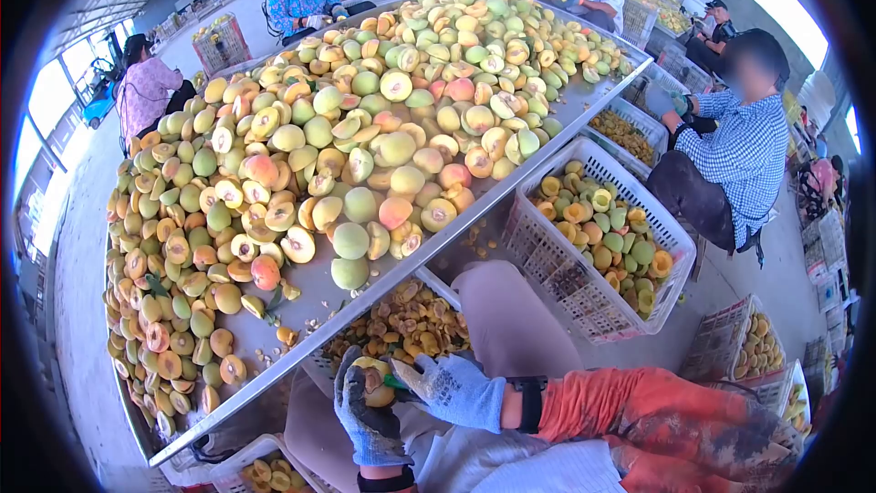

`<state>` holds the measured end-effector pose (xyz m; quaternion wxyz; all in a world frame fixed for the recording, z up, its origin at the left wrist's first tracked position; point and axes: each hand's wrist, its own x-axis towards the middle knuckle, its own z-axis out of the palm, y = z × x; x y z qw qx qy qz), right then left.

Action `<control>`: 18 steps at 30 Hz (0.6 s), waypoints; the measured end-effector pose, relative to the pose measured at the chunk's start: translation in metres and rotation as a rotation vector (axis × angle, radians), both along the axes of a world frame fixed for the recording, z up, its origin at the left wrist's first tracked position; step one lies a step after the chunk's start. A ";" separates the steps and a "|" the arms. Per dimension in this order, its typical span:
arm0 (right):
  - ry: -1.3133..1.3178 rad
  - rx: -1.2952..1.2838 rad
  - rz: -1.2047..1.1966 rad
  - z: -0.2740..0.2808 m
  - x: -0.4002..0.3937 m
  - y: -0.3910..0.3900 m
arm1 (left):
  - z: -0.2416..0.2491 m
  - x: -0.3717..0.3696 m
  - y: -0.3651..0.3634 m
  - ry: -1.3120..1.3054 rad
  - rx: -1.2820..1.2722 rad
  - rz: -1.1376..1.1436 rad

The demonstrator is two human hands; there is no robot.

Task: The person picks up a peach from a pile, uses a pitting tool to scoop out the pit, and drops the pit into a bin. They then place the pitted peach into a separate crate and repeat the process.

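My left hand (363, 420), in a blue-grey glove, is closed around a yellow peach (374, 385) low in the view, just below the table's near edge. My right hand (453, 390), in the same kind of glove with an orange sleeve behind it, meets the peach from the right. It grips a small green-handled tool (395, 382) whose tip is against the fruit. The tool's blade is hidden. Both hands hover over a crate of peach pits and scraps (406, 321).
A long metal table (319, 288) carries a heap of whole and halved peaches (347, 128). A white basket (584, 297) of halved peaches stands right of my hands. A person in a checked shirt (744, 151) sits at the right, others at the far end. More crates (744, 342) sit on the floor.
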<state>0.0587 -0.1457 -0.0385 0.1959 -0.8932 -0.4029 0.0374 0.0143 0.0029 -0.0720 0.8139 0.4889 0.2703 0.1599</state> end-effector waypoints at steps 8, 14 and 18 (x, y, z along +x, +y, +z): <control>-0.248 -0.108 0.116 0.003 0.013 -0.019 | 0.013 0.003 -0.014 -0.009 0.062 -0.073; 0.107 0.076 0.098 0.032 0.022 -0.025 | 0.034 0.004 -0.016 -0.144 -0.105 -0.102; 0.196 0.284 -0.021 0.037 0.023 -0.024 | 0.036 0.004 -0.012 -0.149 -0.155 -0.046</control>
